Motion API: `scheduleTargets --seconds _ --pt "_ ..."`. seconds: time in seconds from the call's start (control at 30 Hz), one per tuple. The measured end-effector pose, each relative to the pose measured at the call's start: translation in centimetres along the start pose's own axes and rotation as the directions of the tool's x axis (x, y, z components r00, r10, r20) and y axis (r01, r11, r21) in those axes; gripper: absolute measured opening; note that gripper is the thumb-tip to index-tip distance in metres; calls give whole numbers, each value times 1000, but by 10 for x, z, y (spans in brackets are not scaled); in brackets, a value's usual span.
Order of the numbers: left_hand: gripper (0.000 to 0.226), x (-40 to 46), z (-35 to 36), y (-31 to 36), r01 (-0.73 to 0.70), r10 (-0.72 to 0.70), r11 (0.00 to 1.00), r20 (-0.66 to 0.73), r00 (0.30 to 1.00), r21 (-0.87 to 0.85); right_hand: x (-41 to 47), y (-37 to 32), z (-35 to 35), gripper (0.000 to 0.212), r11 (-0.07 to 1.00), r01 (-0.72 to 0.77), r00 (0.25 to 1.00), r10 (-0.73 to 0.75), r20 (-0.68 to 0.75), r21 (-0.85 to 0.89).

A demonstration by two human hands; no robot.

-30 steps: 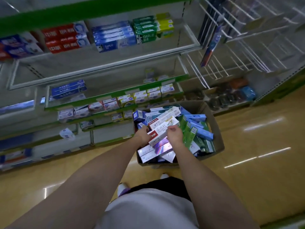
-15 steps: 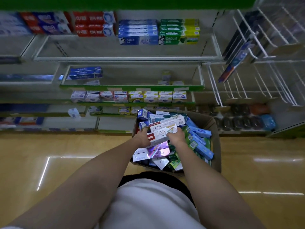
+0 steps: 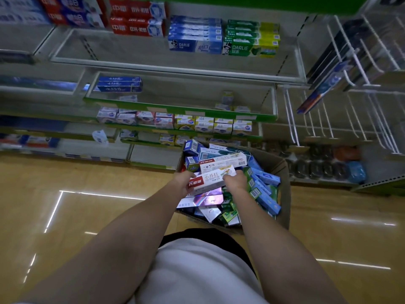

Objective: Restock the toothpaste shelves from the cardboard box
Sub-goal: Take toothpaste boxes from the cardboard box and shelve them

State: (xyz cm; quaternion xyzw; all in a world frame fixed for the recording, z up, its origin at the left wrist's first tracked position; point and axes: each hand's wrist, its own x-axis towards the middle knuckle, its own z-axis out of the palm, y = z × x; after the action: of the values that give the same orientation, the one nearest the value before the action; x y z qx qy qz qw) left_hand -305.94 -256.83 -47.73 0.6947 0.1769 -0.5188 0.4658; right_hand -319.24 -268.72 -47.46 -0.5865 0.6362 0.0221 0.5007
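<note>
A cardboard box (image 3: pixel 282 176) full of toothpaste cartons stands on the floor in front of the shelves. Both hands reach into it. My left hand (image 3: pixel 184 181) grips the red left end of a white toothpaste carton (image 3: pixel 211 179). My right hand (image 3: pixel 235 179) grips the same carton's right end. A second white carton (image 3: pixel 223 162) lies just behind it. Blue cartons (image 3: pixel 265 178) and green cartons (image 3: pixel 228 213) fill the rest of the box. Above, the top shelf (image 3: pixel 153 62) holds red, blue and green toothpaste stacks at its back.
The middle shelf (image 3: pixel 179 110) holds a small stack of blue cartons (image 3: pixel 119 84) at its left. Lower shelves carry rows of small boxes (image 3: pixel 175 121). White wire racks (image 3: pixel 350 110) with toothbrush packs stand at the right. A glossy tan floor (image 3: pixel 87 194) surrounds the box.
The view has tilted up and squared to the shelves. Both hands stay on the white carton in the box, which looks slightly raised and more level.
</note>
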Motion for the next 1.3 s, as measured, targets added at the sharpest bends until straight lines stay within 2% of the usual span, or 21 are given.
scheduleTargets --seconds 0.07,0.17,0.23,0.33,0.43,0.6,0.7,0.8,0.9,0.97,1.13,1.3 --pt "8 0 -5 -5 30 -31 997 -10 999 -67 -3 -1 -3 38 1000 10 1000 -10 -1 -8" --pt "7 -2 -9 -11 61 -60 994 16 998 -86 -5 -3 -3 41 1000 3 1000 -3 -23 13" --pt "11 -4 -9 -11 54 -52 997 33 998 -62 -11 -7 -1 46 999 7 999 -6 -54 32" --pt "26 -12 -13 -1 -7 6 1000 -27 1000 -31 -21 -17 10 54 992 61 993 -50 -103 113" --pt "30 -17 -27 16 -84 74 990 -85 994 -114 -35 -36 24 47 980 105 988 -83 -133 168" --pt "33 -26 -71 29 -122 90 947 -120 989 -297 -56 -67 44 34 968 126 977 -84 -196 216" --pt "20 -28 -93 39 -235 165 905 -217 962 -354 -76 -89 66 34 944 141 970 -71 -232 299" --pt "22 -39 -116 58 -377 291 866 -283 914 -328 -102 -114 89 39 903 148 967 -46 -252 402" --pt "22 -60 -142 80 -496 405 808 -311 860 -317 -126 -137 108 40 842 226 961 -110 -254 490" --pt "23 -74 -161 96 -537 450 771 -302 840 -344 -140 -154 117 38 801 278 953 -157 -261 531" --pt "25 -94 -211 129 -531 509 673 -199 838 -515 -172 -194 135 41 720 357 933 -252 -255 595" --pt "33 -108 -265 149 -417 539 633 -15 842 -652 -199 -221 140 33 618 458 885 -382 -265 639"
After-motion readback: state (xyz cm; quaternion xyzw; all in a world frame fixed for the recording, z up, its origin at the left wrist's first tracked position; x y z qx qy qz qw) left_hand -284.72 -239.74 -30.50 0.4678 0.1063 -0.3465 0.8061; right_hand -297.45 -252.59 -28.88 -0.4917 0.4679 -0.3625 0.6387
